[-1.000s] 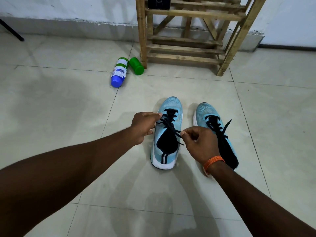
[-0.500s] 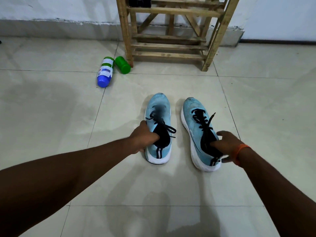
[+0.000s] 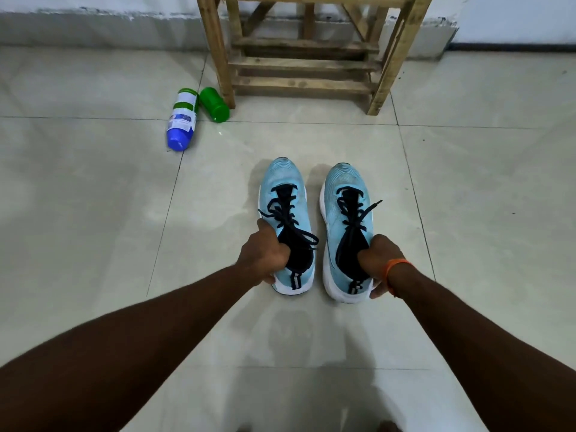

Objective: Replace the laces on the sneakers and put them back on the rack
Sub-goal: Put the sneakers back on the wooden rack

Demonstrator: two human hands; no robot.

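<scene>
since the left hand (image 3: 265, 254) and right hand (image 3: 378, 260) each have fingers clamped round a heel of the light blue knit sneakers (image 3: 285, 188) (on the floor (image 3: 467, 213), near the wooden slatted rack (image 3: 305, 63)), lift level so loose black laces (image 3: 288, 210) don't snag.

Light-blue sneakers (image 3: 283, 179) with black laces (image 3: 288, 210) side by side before wooden rack (image 3: 304, 84)

I count two light-blue sneakers, the left sneaker (image 3: 284, 182) and the right sneaker (image 3: 342, 187); two black laces (image 3: 288, 213); two bottles, a blue-capped bottle (image 3: 182, 121) and a green bottle (image 3: 215, 105); one wooden rack (image 3: 305, 62); two hands, left hand (image 3: 265, 254) and right hand (image 3: 378, 255); one orange wristband (image 3: 396, 267).
</scene>
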